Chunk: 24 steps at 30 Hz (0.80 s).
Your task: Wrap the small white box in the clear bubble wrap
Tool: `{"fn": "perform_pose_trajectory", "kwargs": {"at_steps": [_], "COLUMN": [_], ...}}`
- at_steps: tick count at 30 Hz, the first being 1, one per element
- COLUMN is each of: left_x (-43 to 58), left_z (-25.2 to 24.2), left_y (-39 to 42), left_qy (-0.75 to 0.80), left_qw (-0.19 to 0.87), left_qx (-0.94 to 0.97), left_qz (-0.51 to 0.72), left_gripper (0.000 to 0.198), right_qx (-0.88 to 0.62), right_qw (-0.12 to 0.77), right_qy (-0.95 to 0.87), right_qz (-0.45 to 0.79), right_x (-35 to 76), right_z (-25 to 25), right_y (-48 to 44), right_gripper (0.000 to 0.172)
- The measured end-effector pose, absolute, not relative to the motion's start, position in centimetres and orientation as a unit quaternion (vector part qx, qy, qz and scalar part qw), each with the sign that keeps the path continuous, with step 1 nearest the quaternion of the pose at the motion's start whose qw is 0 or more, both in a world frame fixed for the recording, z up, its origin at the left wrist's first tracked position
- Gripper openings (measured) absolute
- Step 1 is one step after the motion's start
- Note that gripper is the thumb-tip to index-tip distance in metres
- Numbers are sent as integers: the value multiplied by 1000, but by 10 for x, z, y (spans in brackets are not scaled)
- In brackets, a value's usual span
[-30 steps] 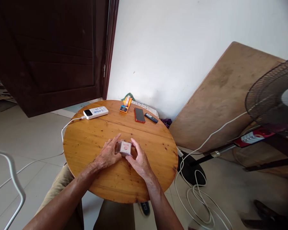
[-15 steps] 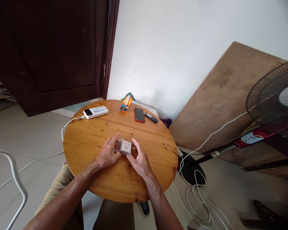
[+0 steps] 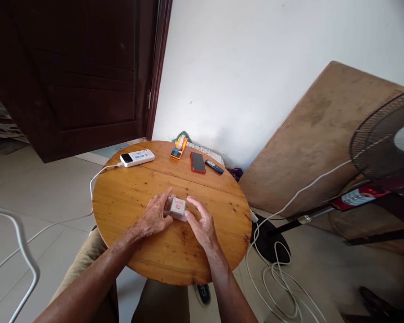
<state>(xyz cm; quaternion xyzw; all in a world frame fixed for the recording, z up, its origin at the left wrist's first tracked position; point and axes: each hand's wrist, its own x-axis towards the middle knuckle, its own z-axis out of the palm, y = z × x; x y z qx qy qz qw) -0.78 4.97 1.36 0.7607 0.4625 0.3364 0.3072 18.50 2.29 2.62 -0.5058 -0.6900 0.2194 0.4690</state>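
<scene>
A small square box (image 3: 178, 207) with a pale top, pink-red print and clear plastic wrap lies on the round wooden table (image 3: 121, 193). At its left side my left hand (image 3: 155, 212) grips the box and the wrap, fingers at the far edge and thumb at the near one. On the other side is my right hand (image 3: 204, 223), its thumb tip at the box's right edge and its index finger stretched out above it. That thumb and finger are spread apart. The fingers under the right hand are partly hidden.
Towards the table's far edge lie a white power bank (image 3: 138, 157) with a cable plugged in, an orange tape dispenser (image 3: 179, 147), a red-edged phone (image 3: 198, 162) and a dark blue handheld device (image 3: 214, 166). A fan (image 3: 384, 134) and coiled cable (image 3: 279, 269) are to the right.
My right hand has eased slightly away from the box to the right, with its fingers wider apart. The left hand stays at the box. The whole view has shifted slightly.
</scene>
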Motion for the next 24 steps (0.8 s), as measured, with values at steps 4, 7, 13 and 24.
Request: {"fn": "perform_pose_trajectory", "kwargs": {"at_steps": [4, 7, 13, 24], "left_x": [-6, -5, -6, -3], "left_z": [11, 10, 12, 17], "left_y": [51, 51, 51, 49], "left_qy": [474, 474, 476, 511], "left_qw": [295, 293, 300, 334], "left_qx": [760, 760, 755, 714], "left_qz": [334, 335, 336, 344], "left_gripper": [91, 89, 87, 82], "right_qx": [-491, -491, -480, -477], "right_qw": [468, 424, 335, 442], "right_qy": [-710, -746, -810, -747], "right_qz": [192, 148, 36, 142], "right_x": [184, 184, 178, 169], "right_z": [27, 35, 54, 67], "right_y": [29, 32, 40, 48], "right_gripper": [23, 24, 15, 14]}}
